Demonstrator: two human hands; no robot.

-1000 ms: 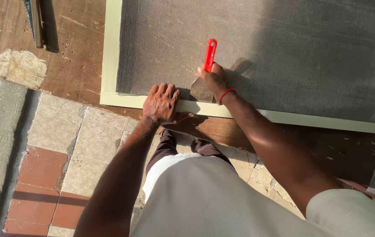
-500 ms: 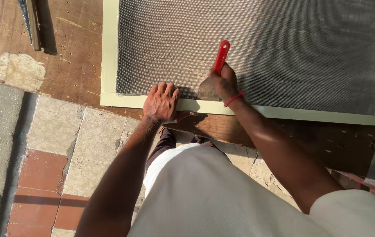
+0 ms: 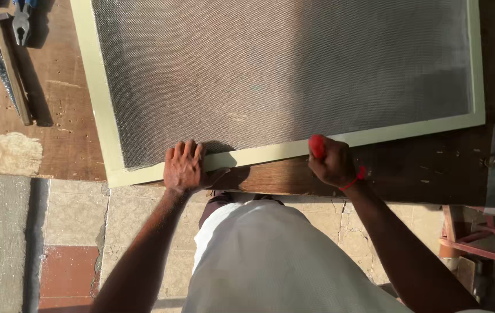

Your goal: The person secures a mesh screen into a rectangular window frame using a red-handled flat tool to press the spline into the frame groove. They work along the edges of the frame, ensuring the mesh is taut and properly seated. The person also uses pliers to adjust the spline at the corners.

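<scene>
- Our right hand [image 3: 333, 165] is closed on the red-handled tool [image 3: 317, 146]; a slip could tear the mesh [image 3: 282, 69]
- Our left hand [image 3: 183, 168], open and flat, pins the pale frame [image 3: 270, 152]; easing off might let it slide across the desk [image 3: 68, 139]

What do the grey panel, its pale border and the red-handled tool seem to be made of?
Panel: fine woven mesh, wire or fibre, matte grey; the weave shows.
Border: probably painted wood, flat cream.
Tool handle, in the right hand: glossy red, likely plastic.
Left hand presses the border.

Fine grey wire mesh [image 3: 282, 69], matt cream-painted frame [image 3: 99, 110], worn scuffed wooden board [image 3: 62, 145]
</scene>
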